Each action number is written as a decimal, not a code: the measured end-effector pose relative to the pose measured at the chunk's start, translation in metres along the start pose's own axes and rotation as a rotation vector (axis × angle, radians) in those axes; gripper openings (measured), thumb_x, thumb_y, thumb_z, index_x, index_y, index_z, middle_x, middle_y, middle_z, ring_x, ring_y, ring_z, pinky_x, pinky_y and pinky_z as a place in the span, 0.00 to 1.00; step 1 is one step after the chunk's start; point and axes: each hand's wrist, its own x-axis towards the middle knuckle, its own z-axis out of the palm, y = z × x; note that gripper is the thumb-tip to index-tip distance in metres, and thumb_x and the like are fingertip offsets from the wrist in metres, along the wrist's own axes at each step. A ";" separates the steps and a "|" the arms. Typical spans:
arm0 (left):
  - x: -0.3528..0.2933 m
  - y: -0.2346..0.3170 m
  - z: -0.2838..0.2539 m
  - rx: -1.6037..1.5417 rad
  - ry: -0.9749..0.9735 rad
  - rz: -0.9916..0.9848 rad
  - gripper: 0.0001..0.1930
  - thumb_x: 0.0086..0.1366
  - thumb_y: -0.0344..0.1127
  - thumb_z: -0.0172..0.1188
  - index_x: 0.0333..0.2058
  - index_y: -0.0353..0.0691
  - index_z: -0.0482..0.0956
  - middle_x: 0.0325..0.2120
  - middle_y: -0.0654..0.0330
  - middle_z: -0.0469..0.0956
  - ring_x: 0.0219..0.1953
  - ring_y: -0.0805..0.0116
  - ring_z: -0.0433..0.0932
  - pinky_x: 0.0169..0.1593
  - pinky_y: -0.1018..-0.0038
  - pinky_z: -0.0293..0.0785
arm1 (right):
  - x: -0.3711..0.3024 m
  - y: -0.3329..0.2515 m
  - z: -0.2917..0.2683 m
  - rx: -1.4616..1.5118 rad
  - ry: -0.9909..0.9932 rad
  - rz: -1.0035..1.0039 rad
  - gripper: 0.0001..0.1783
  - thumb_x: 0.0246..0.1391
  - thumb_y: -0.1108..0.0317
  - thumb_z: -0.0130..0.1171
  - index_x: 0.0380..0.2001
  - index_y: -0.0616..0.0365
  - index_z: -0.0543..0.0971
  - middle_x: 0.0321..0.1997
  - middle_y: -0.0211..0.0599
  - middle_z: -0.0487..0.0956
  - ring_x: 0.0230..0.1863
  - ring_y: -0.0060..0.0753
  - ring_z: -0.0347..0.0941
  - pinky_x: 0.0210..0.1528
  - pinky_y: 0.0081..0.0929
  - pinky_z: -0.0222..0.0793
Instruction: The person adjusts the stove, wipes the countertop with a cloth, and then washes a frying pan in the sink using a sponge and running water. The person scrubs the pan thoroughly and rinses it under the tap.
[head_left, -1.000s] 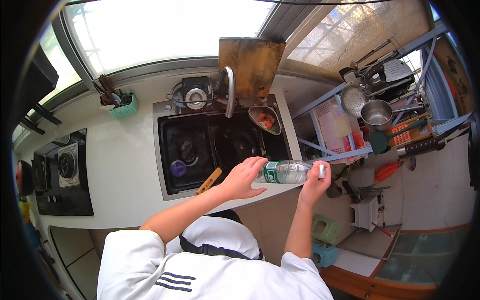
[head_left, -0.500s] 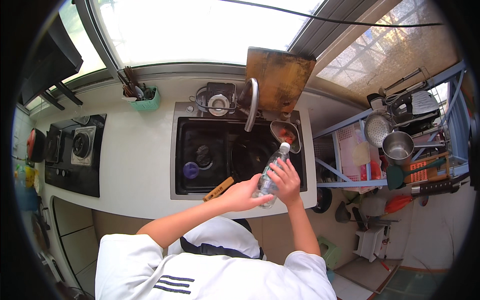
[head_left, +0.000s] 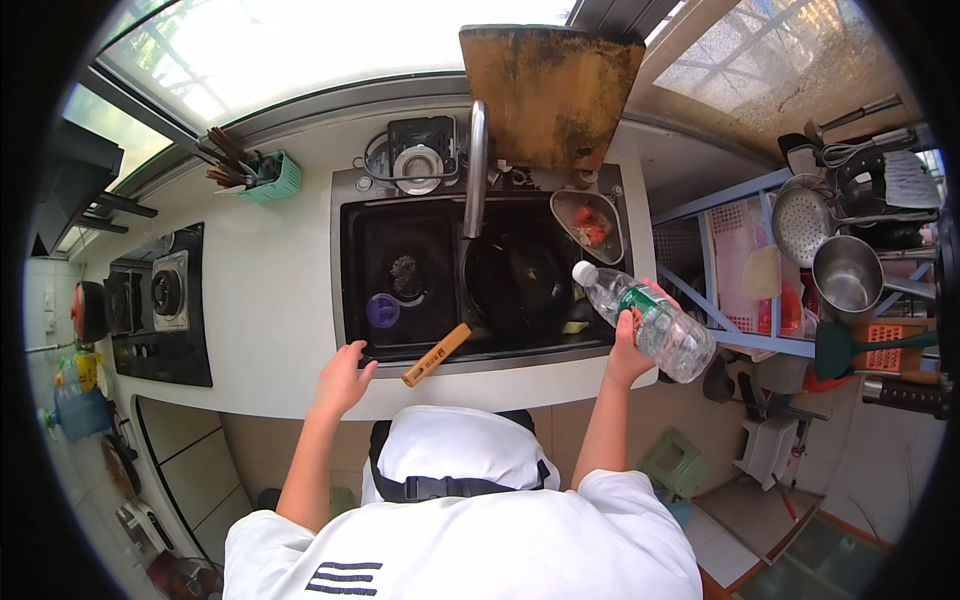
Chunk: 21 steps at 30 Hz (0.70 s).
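Strong daylight comes through the window (head_left: 380, 50), ahead and left of the gripping right hand (head_left: 628, 358).
This window is burned to almost pure white. Inside the grip, the clear plastic bottle (head_left: 655, 318) carries small bright reflections, and its outline is fairly sharp. Left of the grip, the black double sink (head_left: 425, 320) is so dark that details are hard to see, while the metal faucet (head_left: 475, 170) shines. Far from the grip, straight edges bend and the view falls into black.
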 end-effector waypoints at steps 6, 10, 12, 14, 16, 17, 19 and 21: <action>0.021 -0.005 0.015 0.181 -0.143 0.018 0.24 0.62 0.42 0.61 0.52 0.35 0.71 0.41 0.48 0.77 0.43 0.49 0.78 0.48 0.58 0.74 | -0.032 0.074 -0.021 -0.040 0.069 0.323 0.34 0.42 0.77 0.69 0.53 0.67 0.65 0.46 0.46 0.78 0.49 0.36 0.76 0.55 0.35 0.71; 0.037 0.004 0.062 -0.001 -0.104 0.072 0.28 0.63 0.47 0.59 0.56 0.36 0.68 0.44 0.48 0.75 0.47 0.49 0.75 0.49 0.59 0.74 | -0.014 0.052 -0.018 0.126 0.152 0.340 0.38 0.45 0.78 0.66 0.58 0.67 0.58 0.48 0.49 0.76 0.49 0.39 0.75 0.57 0.36 0.70; 0.043 0.013 0.082 0.117 -0.216 0.072 0.27 0.66 0.51 0.54 0.56 0.37 0.68 0.46 0.48 0.74 0.49 0.49 0.74 0.50 0.57 0.72 | -0.007 0.048 -0.017 0.109 0.139 0.305 0.37 0.45 0.77 0.67 0.57 0.66 0.59 0.47 0.48 0.76 0.48 0.38 0.75 0.56 0.35 0.70; 0.042 0.005 0.108 0.152 -0.269 0.089 0.25 0.67 0.51 0.53 0.54 0.38 0.70 0.44 0.49 0.74 0.48 0.50 0.74 0.50 0.55 0.71 | -0.001 0.042 -0.019 0.039 0.103 0.262 0.36 0.46 0.77 0.67 0.58 0.64 0.62 0.50 0.43 0.74 0.50 0.34 0.73 0.57 0.33 0.69; 0.037 0.000 0.118 0.126 -0.243 0.122 0.22 0.68 0.51 0.49 0.49 0.39 0.73 0.41 0.51 0.74 0.45 0.51 0.74 0.47 0.53 0.69 | 0.005 0.036 -0.020 0.039 0.098 0.259 0.36 0.46 0.76 0.69 0.58 0.62 0.64 0.51 0.37 0.71 0.49 0.28 0.70 0.57 0.30 0.67; 0.037 0.002 0.118 0.136 -0.252 0.111 0.22 0.69 0.51 0.49 0.50 0.40 0.73 0.41 0.51 0.74 0.45 0.51 0.74 0.47 0.54 0.68 | 0.006 0.038 -0.022 0.033 0.106 0.248 0.35 0.46 0.76 0.69 0.57 0.63 0.64 0.50 0.37 0.72 0.49 0.28 0.70 0.56 0.30 0.67; 0.038 0.005 0.118 0.153 -0.268 0.091 0.22 0.69 0.52 0.47 0.51 0.41 0.73 0.41 0.53 0.74 0.45 0.51 0.73 0.47 0.55 0.68 | 0.012 0.044 -0.028 0.022 0.119 0.225 0.34 0.46 0.76 0.68 0.56 0.63 0.65 0.50 0.37 0.72 0.49 0.28 0.70 0.56 0.30 0.68; 0.037 0.005 0.120 0.147 -0.230 0.094 0.20 0.70 0.51 0.47 0.48 0.42 0.75 0.40 0.52 0.73 0.44 0.50 0.73 0.47 0.54 0.67 | 0.014 0.049 -0.030 -0.033 0.145 0.182 0.32 0.46 0.76 0.68 0.55 0.64 0.67 0.48 0.36 0.73 0.46 0.28 0.71 0.56 0.30 0.68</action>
